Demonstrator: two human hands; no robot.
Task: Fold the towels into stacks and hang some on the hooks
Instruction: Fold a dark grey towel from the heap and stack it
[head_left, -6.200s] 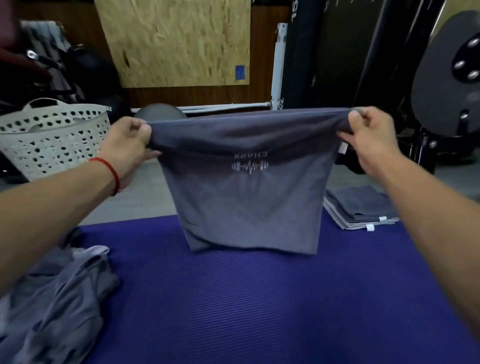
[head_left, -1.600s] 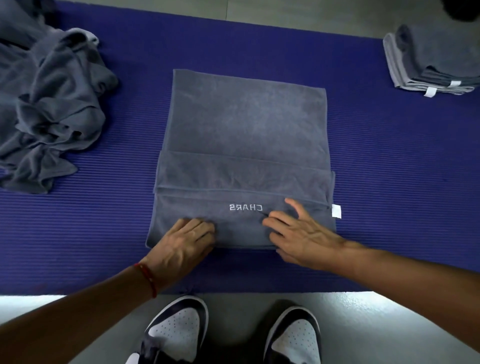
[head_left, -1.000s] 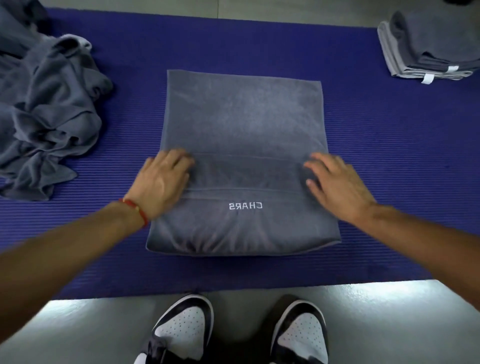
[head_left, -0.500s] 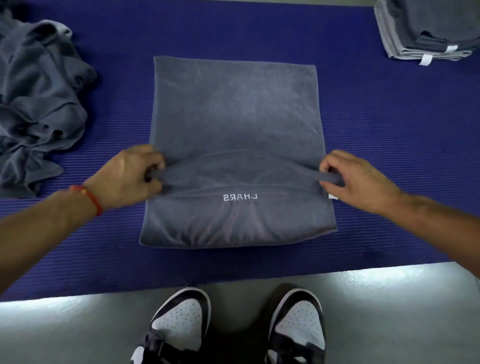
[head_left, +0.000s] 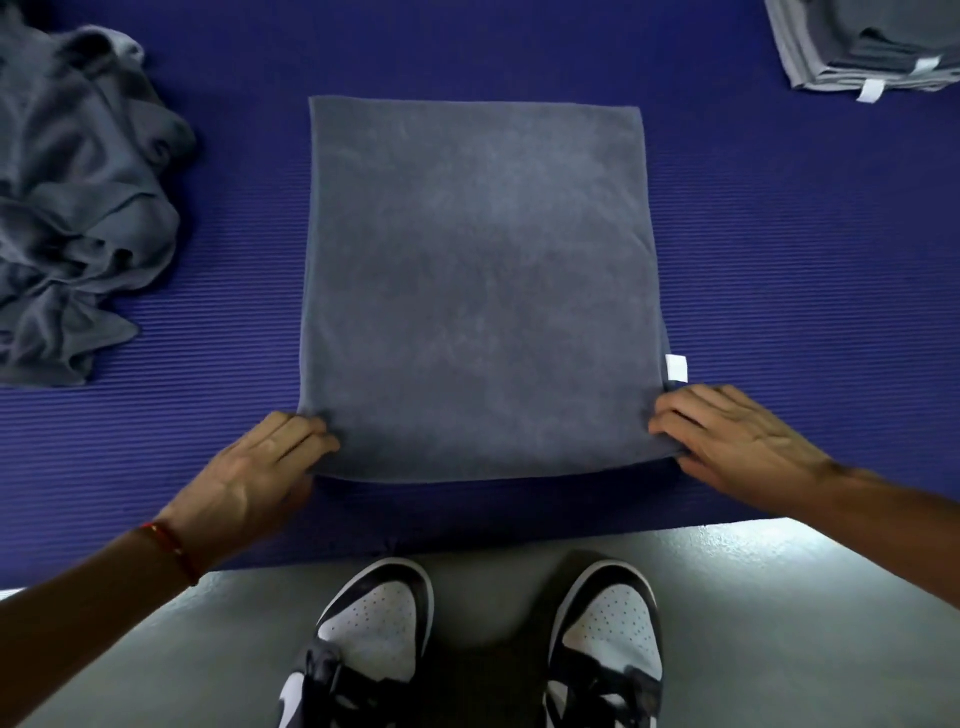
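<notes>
Two bare forearms entering from the lower corners of the frame, no sleeves in view; left hand (head_left: 260, 467) at lower left, right hand (head_left: 737, 441) at centre right, no rings or watch on either; thin red cord bracelet (head_left: 174, 551) around the left wrist, braided or beaded, too small to tell which; pair of sneakers at bottom centre, left sneaker (head_left: 363, 644) and right sneaker (head_left: 608, 649) alike: white perforated toe boxes framed by black overlays, black laces, white panels low on the sides; ankles and legs out of view.
</notes>
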